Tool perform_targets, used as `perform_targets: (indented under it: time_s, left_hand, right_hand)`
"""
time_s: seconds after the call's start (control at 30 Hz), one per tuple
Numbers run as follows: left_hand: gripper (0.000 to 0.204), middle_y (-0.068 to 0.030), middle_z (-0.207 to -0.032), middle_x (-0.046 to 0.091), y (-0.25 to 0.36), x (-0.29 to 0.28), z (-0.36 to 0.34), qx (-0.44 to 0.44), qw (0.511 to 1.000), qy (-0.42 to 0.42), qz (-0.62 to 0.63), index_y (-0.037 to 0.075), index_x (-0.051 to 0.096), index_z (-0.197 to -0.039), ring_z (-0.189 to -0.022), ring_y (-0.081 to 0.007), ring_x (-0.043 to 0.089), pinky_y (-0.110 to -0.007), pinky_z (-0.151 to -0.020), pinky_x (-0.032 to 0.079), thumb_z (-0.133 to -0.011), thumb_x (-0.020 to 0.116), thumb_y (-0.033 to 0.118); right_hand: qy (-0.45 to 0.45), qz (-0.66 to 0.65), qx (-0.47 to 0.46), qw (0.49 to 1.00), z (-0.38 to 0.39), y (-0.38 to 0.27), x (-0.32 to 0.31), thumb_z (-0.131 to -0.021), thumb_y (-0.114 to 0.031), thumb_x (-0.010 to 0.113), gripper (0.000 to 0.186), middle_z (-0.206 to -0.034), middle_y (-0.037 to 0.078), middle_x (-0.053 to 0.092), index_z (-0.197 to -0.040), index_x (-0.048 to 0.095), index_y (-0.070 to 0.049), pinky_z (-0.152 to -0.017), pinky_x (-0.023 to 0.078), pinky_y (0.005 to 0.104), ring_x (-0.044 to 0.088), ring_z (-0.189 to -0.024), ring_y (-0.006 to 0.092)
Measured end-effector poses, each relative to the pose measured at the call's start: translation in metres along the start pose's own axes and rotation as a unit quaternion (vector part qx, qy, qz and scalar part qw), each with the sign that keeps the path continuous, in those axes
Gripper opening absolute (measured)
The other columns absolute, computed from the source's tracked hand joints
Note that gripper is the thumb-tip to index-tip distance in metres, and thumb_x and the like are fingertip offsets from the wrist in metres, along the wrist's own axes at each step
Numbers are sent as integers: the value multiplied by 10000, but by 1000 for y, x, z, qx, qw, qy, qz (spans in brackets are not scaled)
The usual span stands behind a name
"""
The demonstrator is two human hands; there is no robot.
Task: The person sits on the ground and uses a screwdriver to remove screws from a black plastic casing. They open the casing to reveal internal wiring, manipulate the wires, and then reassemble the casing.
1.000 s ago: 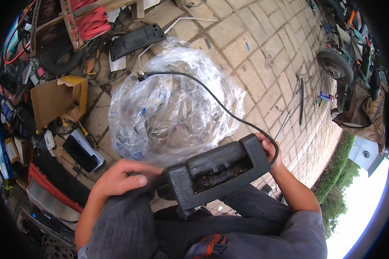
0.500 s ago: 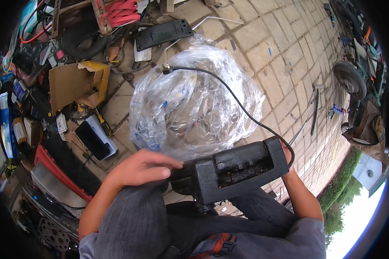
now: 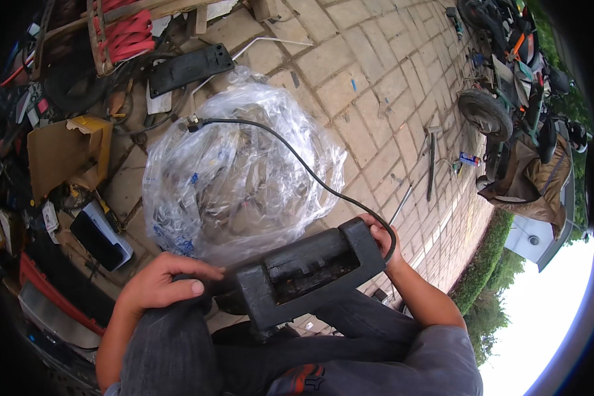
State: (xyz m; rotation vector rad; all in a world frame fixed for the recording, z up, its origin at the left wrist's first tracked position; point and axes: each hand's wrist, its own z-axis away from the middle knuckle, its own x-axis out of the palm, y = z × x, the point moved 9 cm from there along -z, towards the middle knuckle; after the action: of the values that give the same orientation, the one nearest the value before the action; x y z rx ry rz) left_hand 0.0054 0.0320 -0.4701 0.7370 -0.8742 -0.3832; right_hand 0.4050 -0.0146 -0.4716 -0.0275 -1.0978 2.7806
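Across my lap lies a bulky black casing (image 3: 297, 254), with a long recess in its upper side and brown debris inside. My right hand (image 3: 388, 247) is closed around its right end, partly hidden behind it. A black cable (image 3: 303, 162) loops out from that end and runs over a crumpled clear plastic bag (image 3: 244, 178) to a connector (image 3: 193, 124). At the casing's left end, my left hand (image 3: 168, 280) rests over my knee with fingers stretched out. Its fingertips reach the casing's edge; whether they press on it is hard to tell.
On the left lie an open cardboard box (image 3: 63, 155), a dark phone (image 3: 98, 239) and a yellow-handled screwdriver (image 3: 109, 211). Beyond the bag sits a flat black cover (image 3: 190, 69). A hammer (image 3: 432, 165) lies on the paving, near a motorbike wheel (image 3: 485, 114) at right.
The whole view has swung to the right, so the surroundings, hands and casing sit farther left in the picture. Both hands keep nearly the same pose at the casing.
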Motion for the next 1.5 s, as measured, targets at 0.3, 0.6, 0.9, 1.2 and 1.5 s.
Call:
perform_targets:
  time_s: [0.3,0.6,0.9,1.2,1.5]
  left_hand:
    - [404,-185,-1261,634,-7,-1,1,-56,998,-7,-4,-47,641,-1200,-1183,-257,591,-356,-1028,427,-901,590,221]
    - [450,-132,-1171,655,-19,-42,-29,-16,992,118,37,-28,618,-1237,-1109,-217,603,-335,-1002,428,-913,562,279]
    - [416,-2,-968,578,-54,-111,-84,-67,960,253,95,36,581,-1186,-896,-99,518,-269,-870,412,-877,559,314]
    - [483,-28,-1053,566,-83,-130,-91,-118,935,327,76,45,537,-1268,-973,-116,508,-266,-916,387,-872,564,319]
    - [581,-188,-1381,488,-52,-132,-83,27,903,425,-61,8,541,-1322,-1136,-255,526,-325,-961,430,-794,622,236]
  right_hand:
    - [13,-1,19,1000,-8,15,-9,-877,-342,608,534,-1081,144,663,-1187,573,91,-869,499,300,647,-982,207]
    - [10,-72,32,997,-75,27,-33,-927,-214,537,267,-998,87,681,-1028,621,18,-811,523,308,657,-902,172]
    - [-5,-30,120,992,-164,25,14,-972,-252,486,357,-1038,99,687,-1135,632,30,-855,497,302,638,-936,190]
    - [9,50,105,993,-191,35,27,-955,-257,531,302,-919,45,661,-1089,630,-6,-654,487,276,606,-770,138]
    - [101,396,-188,893,-120,-30,34,-927,-246,632,438,-822,70,657,-1238,569,56,-603,482,247,566,-656,85]
